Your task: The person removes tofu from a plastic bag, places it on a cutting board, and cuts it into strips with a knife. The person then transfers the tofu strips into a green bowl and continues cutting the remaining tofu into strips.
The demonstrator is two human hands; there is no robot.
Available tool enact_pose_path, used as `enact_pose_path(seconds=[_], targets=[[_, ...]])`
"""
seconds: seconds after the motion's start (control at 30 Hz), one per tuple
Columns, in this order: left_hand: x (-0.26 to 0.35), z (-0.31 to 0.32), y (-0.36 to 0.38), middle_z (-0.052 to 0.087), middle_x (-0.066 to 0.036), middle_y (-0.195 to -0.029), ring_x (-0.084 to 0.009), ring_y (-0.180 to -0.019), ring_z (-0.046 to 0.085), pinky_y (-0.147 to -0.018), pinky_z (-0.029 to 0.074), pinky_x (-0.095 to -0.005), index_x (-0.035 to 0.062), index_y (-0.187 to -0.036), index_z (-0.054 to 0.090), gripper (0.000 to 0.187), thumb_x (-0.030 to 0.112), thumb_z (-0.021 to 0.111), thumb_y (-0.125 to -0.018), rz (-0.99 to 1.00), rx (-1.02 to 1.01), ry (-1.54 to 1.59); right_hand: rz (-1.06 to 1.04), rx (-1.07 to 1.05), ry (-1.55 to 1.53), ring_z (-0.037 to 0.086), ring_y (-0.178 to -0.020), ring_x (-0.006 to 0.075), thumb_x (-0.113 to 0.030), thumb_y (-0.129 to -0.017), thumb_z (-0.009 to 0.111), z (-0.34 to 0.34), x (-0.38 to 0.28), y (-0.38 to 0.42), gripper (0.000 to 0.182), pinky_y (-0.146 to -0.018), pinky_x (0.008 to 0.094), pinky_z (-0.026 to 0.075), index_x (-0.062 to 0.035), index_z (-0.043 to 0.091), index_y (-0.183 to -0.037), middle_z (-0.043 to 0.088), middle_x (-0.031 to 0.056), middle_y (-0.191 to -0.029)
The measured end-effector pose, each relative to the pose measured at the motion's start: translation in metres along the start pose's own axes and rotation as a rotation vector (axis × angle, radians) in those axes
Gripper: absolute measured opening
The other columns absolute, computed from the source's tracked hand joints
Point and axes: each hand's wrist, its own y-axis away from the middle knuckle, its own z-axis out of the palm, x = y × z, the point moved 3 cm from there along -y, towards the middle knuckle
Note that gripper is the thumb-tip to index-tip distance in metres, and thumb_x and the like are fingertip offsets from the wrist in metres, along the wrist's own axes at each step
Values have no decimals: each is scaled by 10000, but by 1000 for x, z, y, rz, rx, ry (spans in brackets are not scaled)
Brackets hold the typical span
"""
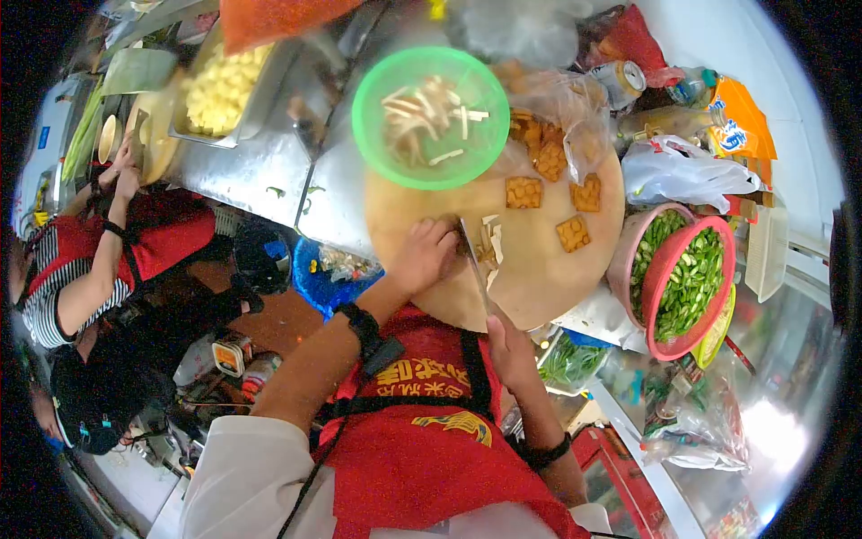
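My right hand [513, 355] is wrapped round the handle of a kitchen knife [475, 260], whose blade stands on edge on the round wooden chopping board [539, 292]. Fingers curled, my left hand [426, 257] presses down on the board just left of the blade. Beneath its fingertips is what looks like a brown tofu piece, almost wholly hidden. Pale cut tofu strips [491, 241] lie against the blade's right side. Farther right are several brown tofu squares [573, 234]. A green plastic basin [364, 135] with pale strips in it overlaps the board's far edge.
More tofu sits in a clear plastic bag [588, 112] at the back. Pink basins [652, 310] of cut green peppers stand at the right. To the left are a metal tray [235, 135] of yellow chunks and a co-worker in a red apron [175, 238]. A blue-lined bin [310, 278] stands below.
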Motion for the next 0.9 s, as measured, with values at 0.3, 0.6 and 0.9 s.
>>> enact_pose_path(seconds=[0.3,0.6,0.9], targets=[[2,0,-2,546,-116,-993,-296,-912,513,-811,415,-406,48,-922,567,224,111,643,-720,-3,112,45,77,-38,-71,557,-1067,456,-450,-983,332,-5,8,10,505,-940,476,426,-121,474,-1339,591,317,-1081],[1,-8,-1,571,-126,-1000,-319,-925,529,-825,427,-420,30,-919,587,193,86,651,-746,-18,-33,65,244,-150,-165,588,-1020,436,-454,-978,365,-3,10,-12,497,-917,460,449,-110,520,-1302,598,309,-1057],[50,-81,-21,516,-215,-1182,-402,-1135,466,-975,356,-512,59,-1153,558,337,205,612,-855,-142,-169,300,-218,174,396,639,-733,301,-337,-835,637,-43,6,40,388,-640,407,515,-137,601,-1166,658,129,-859]])
